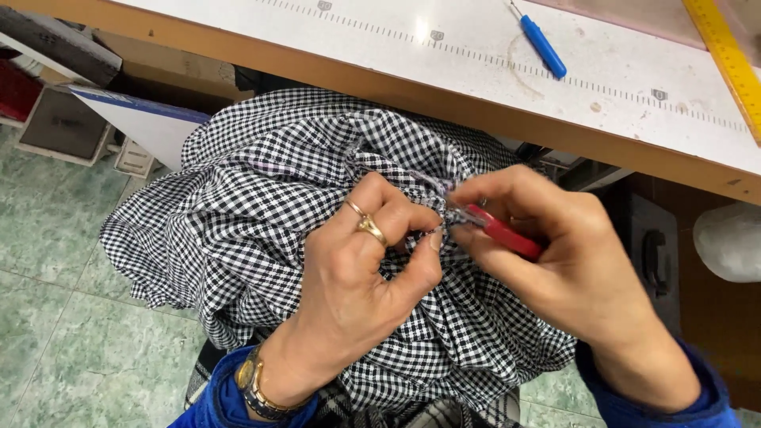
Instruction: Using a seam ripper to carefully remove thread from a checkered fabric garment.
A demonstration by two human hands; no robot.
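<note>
A bunched black-and-white checked fabric [261,190] lies in my lap below the table edge. My left hand [361,277], with rings and a gold wristwatch, pinches a fold of the cloth near its middle. My right hand [563,261] holds a small red-handled cutting tool [501,231], its metal tip touching the cloth right beside my left thumb and fingertips. Both sleeves are blue.
A white worktable [476,47] with a printed ruler scale and wooden edge runs across the top. On it lie a blue-handled tool [543,46] and a yellow ruler [733,63]. Green tiled floor [63,317] lies at left; boxes and a dark case sit under the table.
</note>
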